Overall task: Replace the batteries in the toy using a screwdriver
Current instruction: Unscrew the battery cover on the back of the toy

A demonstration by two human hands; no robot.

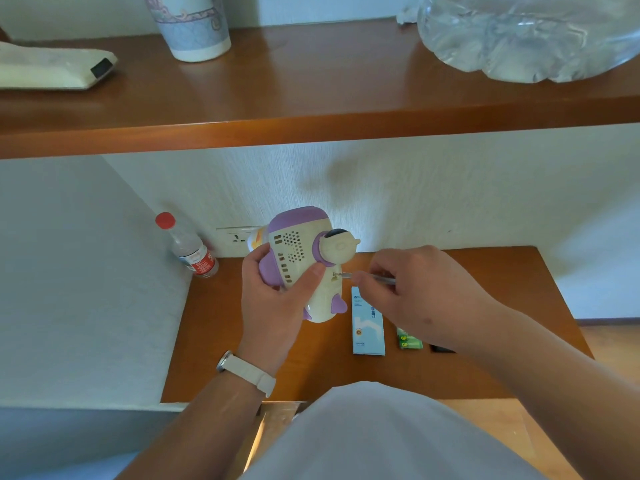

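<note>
Early yet: left hand (273, 306) clamps the toy (298, 251), right hand (426, 292) pinches the screwdriver (346, 275) at its screw, batteries (408, 339) waiting lower right

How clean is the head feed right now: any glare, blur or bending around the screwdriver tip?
Head view: wide-angle bend bows the shelf edge; soft glare on the shelf top, none on the toy; faint shadow on the wall above the toy; the screwdriver tip at the toy is small and slightly soft; the right hand covers most of the screwdriver.
</note>
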